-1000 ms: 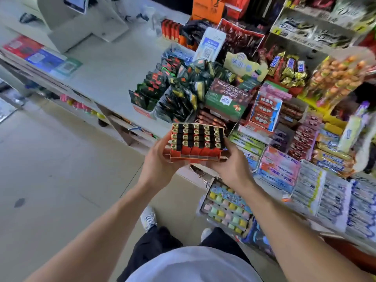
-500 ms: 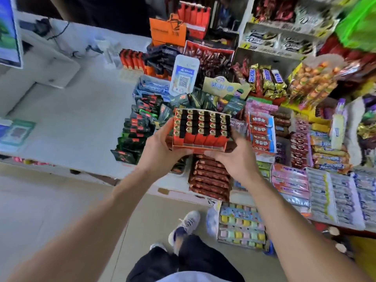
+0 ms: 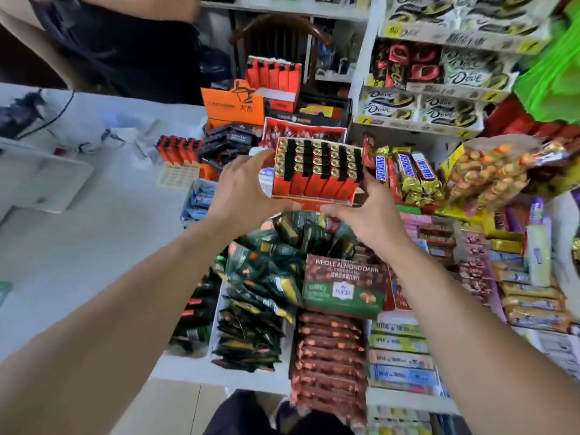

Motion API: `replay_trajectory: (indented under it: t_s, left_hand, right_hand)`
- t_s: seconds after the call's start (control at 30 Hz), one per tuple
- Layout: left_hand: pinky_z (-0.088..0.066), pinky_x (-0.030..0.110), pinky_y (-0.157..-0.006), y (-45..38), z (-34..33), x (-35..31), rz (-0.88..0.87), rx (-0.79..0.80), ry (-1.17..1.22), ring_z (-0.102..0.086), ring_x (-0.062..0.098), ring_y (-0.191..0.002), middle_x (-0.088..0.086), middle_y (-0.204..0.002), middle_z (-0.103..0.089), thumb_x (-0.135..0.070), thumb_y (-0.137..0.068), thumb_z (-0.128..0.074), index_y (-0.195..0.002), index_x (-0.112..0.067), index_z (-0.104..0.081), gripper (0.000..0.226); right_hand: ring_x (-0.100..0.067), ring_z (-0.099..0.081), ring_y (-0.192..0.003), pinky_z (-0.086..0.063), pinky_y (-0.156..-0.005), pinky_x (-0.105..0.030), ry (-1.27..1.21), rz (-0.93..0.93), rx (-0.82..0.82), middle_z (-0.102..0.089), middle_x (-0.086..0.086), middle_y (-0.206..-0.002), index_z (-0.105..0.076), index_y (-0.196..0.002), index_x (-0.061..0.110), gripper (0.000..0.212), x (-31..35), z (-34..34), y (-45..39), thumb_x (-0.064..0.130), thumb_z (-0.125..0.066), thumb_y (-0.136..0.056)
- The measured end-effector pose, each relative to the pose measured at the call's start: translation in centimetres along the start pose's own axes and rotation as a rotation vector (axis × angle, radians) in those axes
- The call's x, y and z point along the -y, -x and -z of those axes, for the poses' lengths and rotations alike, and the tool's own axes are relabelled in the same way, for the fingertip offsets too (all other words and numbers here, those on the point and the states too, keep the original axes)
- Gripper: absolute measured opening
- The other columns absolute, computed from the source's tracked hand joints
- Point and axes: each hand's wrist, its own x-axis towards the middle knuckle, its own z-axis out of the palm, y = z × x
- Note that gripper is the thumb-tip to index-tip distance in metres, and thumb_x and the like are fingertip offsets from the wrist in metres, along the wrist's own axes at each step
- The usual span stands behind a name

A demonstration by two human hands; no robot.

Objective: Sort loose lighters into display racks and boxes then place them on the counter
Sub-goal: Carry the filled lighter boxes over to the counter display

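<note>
lighter rack (image 3: 317, 174) | red lighters, gold tops | full | tilted, above counter goods

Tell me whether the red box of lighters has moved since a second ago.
Yes. The red cardboard box of gold-capped lighters went forward over the counter, from above the whole almond dark chocolate box to well beyond it, held by both hands.

A white counter (image 3: 78, 246) fronts white shelving (image 3: 364, 58) in bright light

snickers bars (image 3: 405, 171) beside a bag of biscuits (image 3: 489, 174), almond chocolate box (image 3: 343, 284), dove chocolate boxes (image 3: 439, 76) on a shelf
</note>
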Motion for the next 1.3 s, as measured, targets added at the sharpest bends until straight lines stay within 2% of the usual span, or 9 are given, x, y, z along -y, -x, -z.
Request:
replay_trajectory:
  t_s: [0.07,0.13,0.17,0.23,0.4,0.9,1.03,1.2,1.3]
  left_hand:
    - [-0.036,0.042,-0.113,-3.2,0.4,-0.1,-0.023,0.007,-0.021,-0.040,0.028,-0.139,0.005,-0.148,-0.049,-0.063,-0.064,-0.086,-0.155,-0.026,-0.032,0.112]
    - [-0.035,0.042,-0.112,-6.4,0.7,0.0,-0.067,0.033,-0.047,-0.040,0.029,-0.137,0.008,-0.145,-0.050,-0.062,-0.066,-0.086,-0.156,-0.025,-0.029,0.113]
    - [-0.035,0.041,-0.110,-8.1,0.8,0.2,-0.096,0.046,-0.064,-0.042,0.030,-0.134,0.009,-0.142,-0.053,-0.061,-0.067,-0.086,-0.155,-0.021,-0.032,0.111]
    - [-0.032,0.040,-0.109,-11.4,1.0,0.3,-0.129,0.059,-0.105,-0.042,0.031,-0.131,0.011,-0.139,-0.054,-0.061,-0.067,-0.085,-0.151,-0.015,-0.039,0.106]
    - [-0.034,0.041,-0.111,-19.2,0.7,1.2,-0.180,0.053,-0.187,-0.050,0.031,-0.124,0.011,-0.126,-0.063,-0.067,-0.061,-0.086,-0.143,-0.007,-0.046,0.109]
    - [-0.043,0.045,-0.107,-28.3,-2.1,1.9,-0.215,0.083,-0.103,-0.048,0.037,-0.129,0.019,-0.139,-0.052,-0.056,-0.064,-0.090,-0.152,-0.011,-0.034,0.114]
    - [-0.043,0.040,-0.105,-28.5,-2.3,1.5,-0.230,0.105,-0.076,-0.050,0.035,-0.130,0.018,-0.142,-0.050,-0.053,-0.066,-0.090,-0.154,-0.010,-0.031,0.115]
    - [-0.046,0.032,-0.082,-28.8,-3.2,1.8,-0.211,0.129,-0.008,-0.061,0.031,-0.107,0.014,-0.118,-0.064,-0.045,-0.067,-0.092,-0.151,-0.007,-0.033,0.109]
    - [-0.049,0.034,-0.086,-29.0,-3.2,1.9,-0.226,0.117,0.014,-0.061,0.030,-0.105,0.014,-0.123,-0.063,-0.042,-0.067,-0.093,-0.151,-0.007,-0.033,0.109]
  right_hand:
    - [-0.016,-0.063,-0.117,-0.051,-0.102,-0.040,-0.013,-0.023,-0.030,-0.060,0.003,-0.138,-0.047,-0.144,0.023,0.094,0.6,-0.3,-2.5,0.048,-0.091,-0.064]
    - [0.000,-0.063,-0.110,-0.048,-0.099,-0.020,-0.037,-0.041,-0.066,-0.067,0.007,-0.124,-0.049,-0.141,0.020,0.086,1.2,-0.6,-5.0,0.034,-0.092,-0.068]
    - [0.011,-0.063,-0.098,-0.046,-0.087,-0.007,-0.045,-0.029,-0.082,-0.069,0.013,-0.113,-0.052,-0.137,0.020,0.078,1.5,-0.6,-6.2,0.025,-0.091,-0.070]
    - [0.019,-0.061,-0.082,-0.043,-0.069,0.001,-0.036,-0.022,-0.120,-0.069,0.019,-0.099,-0.057,-0.131,0.020,0.068,1.9,-0.7,-9.0,0.014,-0.090,-0.072]
    - [-0.003,-0.068,-0.097,-0.049,-0.091,-0.025,0.021,-0.021,-0.189,-0.072,0.011,-0.111,-0.055,-0.134,0.021,0.074,2.7,-1.4,-15.3,0.017,-0.091,-0.070]
    - [-0.018,-0.063,-0.112,-0.046,-0.099,-0.033,0.251,-0.079,-0.249,-0.067,0.003,-0.125,-0.050,-0.134,0.019,0.075,2.7,-1.2,-23.6,0.025,-0.091,-0.071]
    - [-0.022,-0.058,-0.123,-0.046,-0.106,-0.043,0.284,-0.131,-0.258,-0.058,-0.001,-0.139,-0.040,-0.146,0.018,0.093,2.7,-1.0,-24.0,0.030,-0.091,-0.070]
    - [-0.025,-0.054,-0.128,-0.044,-0.106,-0.037,0.329,-0.167,-0.269,-0.056,-0.004,-0.143,-0.034,-0.152,0.016,0.100,2.8,-1.0,-24.1,0.029,-0.091,-0.071]
    - [-0.025,-0.054,-0.128,-0.043,-0.108,-0.038,0.336,-0.186,-0.273,-0.056,-0.003,-0.143,-0.034,-0.151,0.016,0.101,2.8,-1.4,-24.5,0.031,-0.091,-0.070]
